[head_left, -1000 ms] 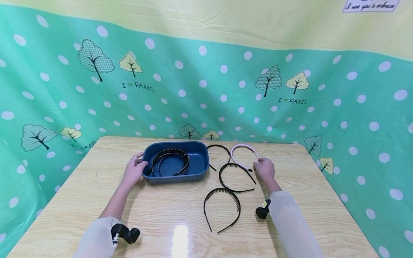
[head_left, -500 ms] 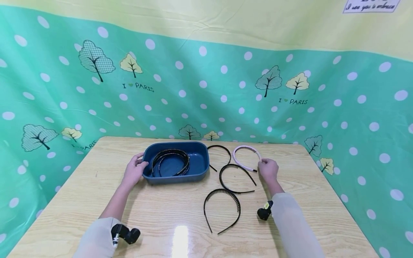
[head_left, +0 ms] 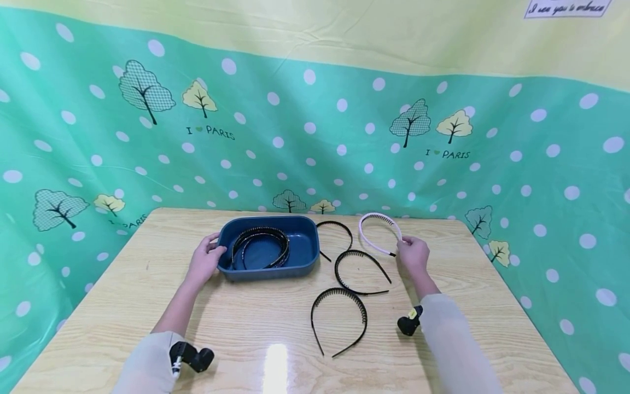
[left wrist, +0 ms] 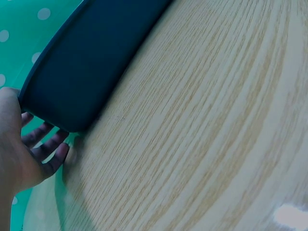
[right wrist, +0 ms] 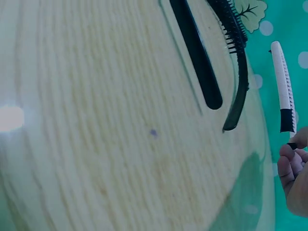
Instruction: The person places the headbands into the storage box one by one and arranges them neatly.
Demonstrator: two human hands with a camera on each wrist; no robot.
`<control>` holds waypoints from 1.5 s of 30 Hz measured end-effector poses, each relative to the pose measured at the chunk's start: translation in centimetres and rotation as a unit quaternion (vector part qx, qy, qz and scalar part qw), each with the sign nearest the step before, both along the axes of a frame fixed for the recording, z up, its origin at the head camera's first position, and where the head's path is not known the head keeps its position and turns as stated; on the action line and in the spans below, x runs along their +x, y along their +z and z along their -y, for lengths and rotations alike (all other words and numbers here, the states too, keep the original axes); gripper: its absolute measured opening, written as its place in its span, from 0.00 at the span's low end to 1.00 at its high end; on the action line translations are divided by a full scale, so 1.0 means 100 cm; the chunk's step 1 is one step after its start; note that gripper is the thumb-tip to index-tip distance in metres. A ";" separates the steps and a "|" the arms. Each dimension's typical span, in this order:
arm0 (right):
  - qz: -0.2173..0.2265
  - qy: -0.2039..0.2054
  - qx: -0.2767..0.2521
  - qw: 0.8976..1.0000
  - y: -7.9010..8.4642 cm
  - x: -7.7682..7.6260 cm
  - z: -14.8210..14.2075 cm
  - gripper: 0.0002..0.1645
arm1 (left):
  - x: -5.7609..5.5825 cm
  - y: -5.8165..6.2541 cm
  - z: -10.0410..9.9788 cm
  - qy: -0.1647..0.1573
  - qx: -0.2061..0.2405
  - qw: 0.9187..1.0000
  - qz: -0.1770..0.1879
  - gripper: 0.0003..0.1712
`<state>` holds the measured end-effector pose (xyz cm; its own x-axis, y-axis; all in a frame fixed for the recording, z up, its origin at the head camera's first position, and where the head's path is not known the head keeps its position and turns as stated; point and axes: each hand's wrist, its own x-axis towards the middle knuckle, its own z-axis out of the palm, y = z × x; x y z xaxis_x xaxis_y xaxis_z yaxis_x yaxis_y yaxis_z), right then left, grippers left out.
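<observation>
Works before a green dotted curtain (head_left: pixel 315 109), hung beyond both hands, at a wood-grained table (head_left: pixel 236 328) spread beneath them. Steadies a blue bin (head_left: pixel 275 274) just to the right of the left hand (head_left: pixel 203 258), with a nest of dark headbands (head_left: pixel 263 230) inside, lying toward that hand's end and too overlapped to count. Has three more on the tabletop, all to the left of the right hand (head_left: pixel 412 254): a far black headband (head_left: pixel 334 222) beside the bin, a middle black headband (head_left: pixel 336 268) nearer to that hand, and a near black headband (head_left: pixel 339 289) closer to the body than either hand. Holds a pale pink headband (right wrist: pixel 283 79) just left of the right hand, apparently clear of the tabletop. Grips the bin's end wall with the left hand, thumb at the rim and fingers outside. Pinches one leg of the pale pink headband near its end with the right, leaving the other leg's black tip (right wrist: pixel 287 120) free just beside the fingers. Looks partway along, to judge by the split: probably done with the nest in the bin, busy with the one in hand, left with three untouched
</observation>
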<state>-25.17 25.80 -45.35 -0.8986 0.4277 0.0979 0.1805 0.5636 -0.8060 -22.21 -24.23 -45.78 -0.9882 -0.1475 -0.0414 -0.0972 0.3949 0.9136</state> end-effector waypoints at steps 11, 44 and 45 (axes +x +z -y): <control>0.011 0.012 -0.004 1.000 0.010 0.000 0.003 0.20 | -0.002 -0.002 0.001 0.001 -0.001 1.000 0.003 0.30; -0.007 0.082 -0.026 0.996 0.032 -0.003 0.046 0.19 | -0.002 -0.002 0.001 -0.005 0.003 1.000 0.013 0.31; -0.003 0.085 -0.026 0.996 0.032 -0.003 0.047 0.19 | -0.002 -0.002 0.001 -0.004 0.002 1.000 0.013 0.31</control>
